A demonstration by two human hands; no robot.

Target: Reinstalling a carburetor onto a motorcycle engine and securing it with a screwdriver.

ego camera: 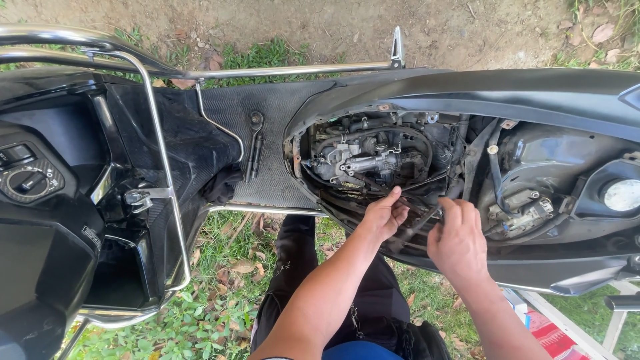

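Observation:
A black scooter stands crosswise before me with its seat compartment open, baring the engine (363,159), cables and hoses. My left hand (383,215) reaches to the lower rim of the opening and pinches a thin dark cable (419,205) between thumb and fingers. My right hand (457,240) is just to the right, fingers curled at the same bundle of cables near the frame edge; what it grips is hidden by its own fingers.
A ratchet wrench (255,143) lies on the ribbed black footboard (267,113). A chrome guard rail (163,153) runs around the front. The ignition switch (28,181) is at the left. Grass, dry leaves and bare dirt surround the scooter; my legs are below.

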